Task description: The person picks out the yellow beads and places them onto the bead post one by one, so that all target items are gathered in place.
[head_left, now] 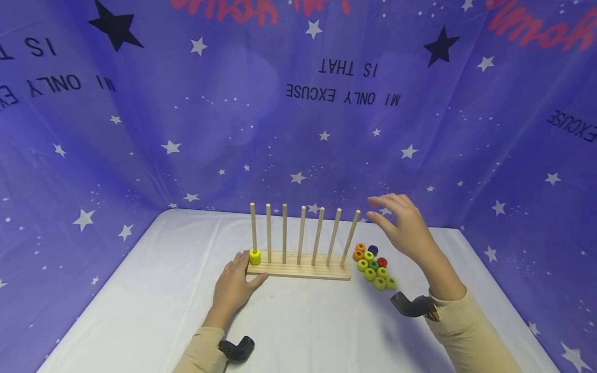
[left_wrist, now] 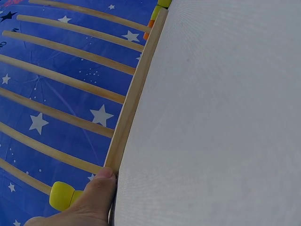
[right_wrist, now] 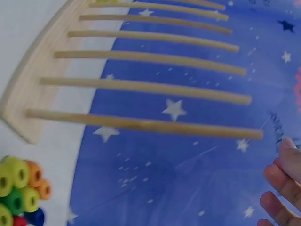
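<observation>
A wooden peg stand (head_left: 298, 271) with several upright dowels sits on the white table. At its left end my left hand (head_left: 233, 284) holds the base, thumb (left_wrist: 104, 181) at the front edge and fingers along the end. Two yellow beads (head_left: 254, 257) are stacked low on the leftmost dowel, close beside that hand. My right hand (head_left: 404, 225) is raised near the top of the rightmost dowel (head_left: 351, 238), thumb and fingers apart with nothing between them. Below it, right of the stand, lies a cluster of loose beads (head_left: 370, 274) in yellow, orange, green, red and dark blue.
The white tabletop (head_left: 298, 326) extends in front of the stand. A purple-blue cloth (head_left: 261, 129) with stars and lettering hangs behind and at both sides. Dark wrist mounts (head_left: 238, 349) are worn on both wrists, over beige sleeves.
</observation>
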Tool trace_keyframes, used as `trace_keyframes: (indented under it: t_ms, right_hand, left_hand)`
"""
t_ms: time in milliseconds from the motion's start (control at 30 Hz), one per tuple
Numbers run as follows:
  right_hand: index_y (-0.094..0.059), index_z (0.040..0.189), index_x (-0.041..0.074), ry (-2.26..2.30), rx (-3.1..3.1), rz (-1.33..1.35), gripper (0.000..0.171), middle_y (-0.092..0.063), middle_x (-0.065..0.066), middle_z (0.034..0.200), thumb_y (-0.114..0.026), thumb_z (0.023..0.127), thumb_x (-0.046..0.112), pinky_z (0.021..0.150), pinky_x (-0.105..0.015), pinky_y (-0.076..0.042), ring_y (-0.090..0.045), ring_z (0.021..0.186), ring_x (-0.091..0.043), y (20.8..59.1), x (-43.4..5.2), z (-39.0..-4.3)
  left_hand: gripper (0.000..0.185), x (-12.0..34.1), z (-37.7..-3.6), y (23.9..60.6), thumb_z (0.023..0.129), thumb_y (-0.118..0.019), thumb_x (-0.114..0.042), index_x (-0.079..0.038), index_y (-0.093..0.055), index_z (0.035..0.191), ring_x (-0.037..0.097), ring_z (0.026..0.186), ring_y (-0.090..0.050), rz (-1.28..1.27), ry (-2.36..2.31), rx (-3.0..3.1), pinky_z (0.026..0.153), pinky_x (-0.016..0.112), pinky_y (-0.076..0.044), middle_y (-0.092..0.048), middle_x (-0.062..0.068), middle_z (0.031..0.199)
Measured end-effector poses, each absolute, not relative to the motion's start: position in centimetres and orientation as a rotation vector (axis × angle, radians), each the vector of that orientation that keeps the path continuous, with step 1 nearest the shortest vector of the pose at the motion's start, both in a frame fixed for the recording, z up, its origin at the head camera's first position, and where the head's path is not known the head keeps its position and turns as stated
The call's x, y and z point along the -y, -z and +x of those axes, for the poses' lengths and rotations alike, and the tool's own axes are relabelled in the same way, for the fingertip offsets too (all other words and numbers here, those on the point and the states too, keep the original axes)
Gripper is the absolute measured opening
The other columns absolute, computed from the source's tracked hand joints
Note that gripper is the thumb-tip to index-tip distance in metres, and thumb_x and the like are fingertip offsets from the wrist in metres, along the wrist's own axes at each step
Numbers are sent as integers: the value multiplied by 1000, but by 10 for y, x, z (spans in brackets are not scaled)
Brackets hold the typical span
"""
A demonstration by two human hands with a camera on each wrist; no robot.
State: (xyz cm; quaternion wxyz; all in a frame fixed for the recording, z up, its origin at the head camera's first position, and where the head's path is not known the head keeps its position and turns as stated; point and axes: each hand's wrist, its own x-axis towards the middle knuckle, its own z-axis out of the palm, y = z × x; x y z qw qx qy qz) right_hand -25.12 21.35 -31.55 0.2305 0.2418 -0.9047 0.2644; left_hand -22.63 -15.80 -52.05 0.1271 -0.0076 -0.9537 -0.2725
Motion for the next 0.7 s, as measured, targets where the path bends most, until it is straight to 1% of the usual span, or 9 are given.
trace_keyframes:
  t_ms: [300,500,700]
  right_hand:
    - [-62,123,12,-780,2590,553,35,-61,-7,122,-61,93,29,96,-54,-42,-49,118,-27,354,-243,-250]
    - [-62,122,12,-780,2634,517,34,-63,-6,118,-61,92,29,94,-54,-43,-53,114,-28,385,-261,-249]
    - [-59,125,12,-810,2717,495,36,-63,-7,117,-60,93,30,89,-54,-48,-55,110,-28,411,-277,-248]
  left_hand:
    - [91,158,-226,520,80,-63,-62,-5,-36,145,40,136,-37,-4,797,2795,108,57,-34,-40,16,148]
    - [90,158,-226,519,80,-62,-62,-5,-36,145,40,136,-37,-6,803,2797,108,58,-34,-40,16,148]
    - [88,159,-226,519,81,-63,-60,-6,-37,145,38,137,-37,-18,825,2788,109,56,-34,-40,14,148]
